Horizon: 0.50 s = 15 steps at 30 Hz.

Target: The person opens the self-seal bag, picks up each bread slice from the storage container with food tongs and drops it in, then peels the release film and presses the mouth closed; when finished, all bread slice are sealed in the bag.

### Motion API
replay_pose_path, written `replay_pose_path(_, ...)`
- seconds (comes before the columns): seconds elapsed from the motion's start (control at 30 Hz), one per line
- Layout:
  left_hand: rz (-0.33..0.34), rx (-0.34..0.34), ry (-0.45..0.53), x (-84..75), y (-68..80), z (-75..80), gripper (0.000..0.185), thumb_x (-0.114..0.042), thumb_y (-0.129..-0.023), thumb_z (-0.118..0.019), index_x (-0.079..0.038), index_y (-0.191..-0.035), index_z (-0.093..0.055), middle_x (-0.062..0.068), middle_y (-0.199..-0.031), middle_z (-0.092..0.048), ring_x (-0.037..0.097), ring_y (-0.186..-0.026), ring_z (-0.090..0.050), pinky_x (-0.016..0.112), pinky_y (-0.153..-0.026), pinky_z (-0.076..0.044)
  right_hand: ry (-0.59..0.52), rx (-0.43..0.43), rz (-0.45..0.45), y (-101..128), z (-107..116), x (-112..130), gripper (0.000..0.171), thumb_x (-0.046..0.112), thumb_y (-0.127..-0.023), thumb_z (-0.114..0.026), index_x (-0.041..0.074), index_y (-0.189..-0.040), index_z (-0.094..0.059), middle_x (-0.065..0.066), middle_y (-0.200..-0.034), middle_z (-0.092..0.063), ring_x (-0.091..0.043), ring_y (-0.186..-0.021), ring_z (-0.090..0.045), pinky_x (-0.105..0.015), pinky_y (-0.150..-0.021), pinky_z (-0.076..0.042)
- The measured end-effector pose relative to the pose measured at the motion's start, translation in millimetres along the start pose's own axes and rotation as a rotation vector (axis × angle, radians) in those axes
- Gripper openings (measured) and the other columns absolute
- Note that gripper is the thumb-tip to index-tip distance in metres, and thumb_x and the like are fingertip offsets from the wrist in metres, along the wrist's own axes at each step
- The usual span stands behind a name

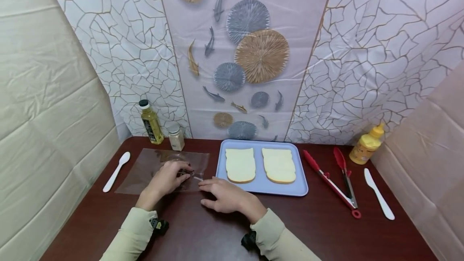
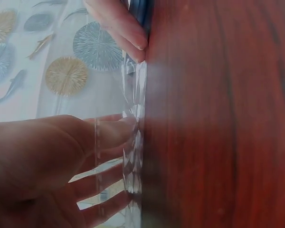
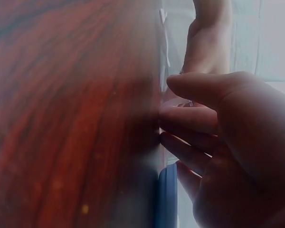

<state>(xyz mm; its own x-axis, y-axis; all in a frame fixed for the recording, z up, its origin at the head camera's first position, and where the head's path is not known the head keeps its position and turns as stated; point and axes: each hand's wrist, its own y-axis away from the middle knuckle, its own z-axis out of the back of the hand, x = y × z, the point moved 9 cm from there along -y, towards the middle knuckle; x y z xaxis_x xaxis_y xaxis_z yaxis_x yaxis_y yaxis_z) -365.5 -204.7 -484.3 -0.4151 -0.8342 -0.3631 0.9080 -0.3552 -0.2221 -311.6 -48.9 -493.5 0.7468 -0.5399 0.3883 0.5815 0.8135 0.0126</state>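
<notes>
the left hand [image 1: 164, 181] lies on a clear plastic bag [image 1: 145, 169] flat on the dark wooden table [image 1: 203, 228], its fingers curled and pinching something small and dark at the bag's near right corner; what that item is cannot be made out. the right hand [image 1: 225, 195] rests just right of that pinch, fingers straight and relaxed, fingertips pressing the table at the bag's edge and holding nothing. the left wrist view shows the film crinkled under the fingertips [image 2: 128, 126].

judging from this, the thin film could slip out of the pinch or bunch up, since only one hand holds it and the other merely steadies. the right hand sits close to the blue tray [image 1: 261, 186], just beyond and right of the grip; a sideways nudge might shove it and shift the two bread slices [image 1: 240, 165] on it.

left of the grip lies a white plastic spoon [image 1: 117, 170]. beyond the bag stand a small shaker jar [image 1: 176, 136] and a bottle of yellowish liquid [image 1: 151, 122] with a dark label, its print too small to read. far right of the grip are red tongs [image 1: 335, 180], a white plastic knife [image 1: 378, 193] and a yellow squeeze bottle [image 1: 366, 145]; no brand or writing is legible anywhere.
</notes>
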Motion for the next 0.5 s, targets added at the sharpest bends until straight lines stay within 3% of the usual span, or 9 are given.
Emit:
replay_pose_path(0.23, 0.006, -0.012, -0.004, -0.1, -1.2, 5.8, 0.021, -0.017, -0.101, -0.079, -0.015, -0.122, -0.083, 0.011, -0.131, -0.078, 0.031, -0.121, -0.075, 0.053, -0.097, -0.062, -0.013, -0.009, -0.004, -1, 0, -2, 0.048, 0.035, -0.112, -0.059, 0.008, -0.151, -0.063, -0.006, -0.163, -0.057, -0.026, -0.157, -0.047, -0.041, -0.134, -0.031)
replay_pose_path(0.37, -0.020, -0.049, 0.076, -2.4, -1.8, 15.8, 0.022, -0.018, -0.101, -0.079, -0.016, -0.123, -0.082, 0.006, -0.126, -0.080, 0.027, -0.116, -0.077, 0.052, -0.096, -0.063, -0.039, -0.041, 0.013, -1, 4, -2, 0.046, 0.034, -0.112, -0.058, 0.009, -0.150, -0.064, -0.006, -0.158, -0.061, -0.024, -0.151, -0.054, -0.040, -0.128, -0.040)
replay_pose_path(0.5, -0.052, -0.074, 0.178, -4.8, -2.6, 24.6, 0.022, -0.016, -0.099, -0.082, -0.013, -0.120, -0.082, 0.005, -0.118, -0.082, 0.026, -0.109, -0.079, 0.052, -0.092, -0.063, -0.112, -0.138, -0.001, -1, 13, -6, 0.040, 0.025, -0.112, -0.057, 0.012, -0.149, -0.064, -0.004, -0.152, -0.064, -0.017, -0.144, -0.058, -0.038, -0.119, -0.050)
